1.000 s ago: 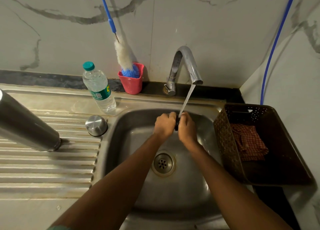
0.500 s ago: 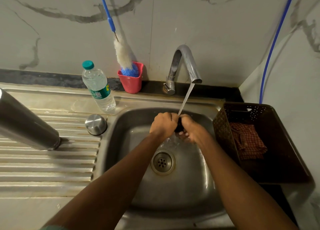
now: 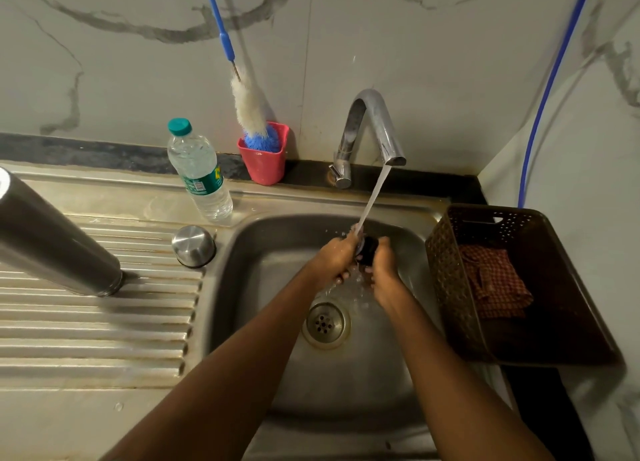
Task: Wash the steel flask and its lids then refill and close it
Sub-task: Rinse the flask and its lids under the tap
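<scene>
Over the steel sink (image 3: 263, 322), both hands hold a small black inner lid (image 3: 367, 250) under the running stream from the tap (image 3: 372, 128). My left hand (image 3: 334, 258) grips its left side and my right hand (image 3: 384, 270) grips its right side, fingers curled round it. Water splashes off the lid onto the hands. The steel flask (image 3: 52, 238) stands upright on the ribbed drainboard at the left. Its steel cap (image 3: 193, 245) sits upside down on the drainboard near the sink's corner.
A plastic water bottle (image 3: 199, 171) with a green cap stands behind the steel cap. A red cup (image 3: 265, 164) holds a long blue-handled brush by the wall. A brown perforated basket (image 3: 540, 238) with a checked cloth sits right of the sink.
The hands have turned the black lid under the stream; the right hand has shifted lower and more of the lid shows between the hands.
</scene>
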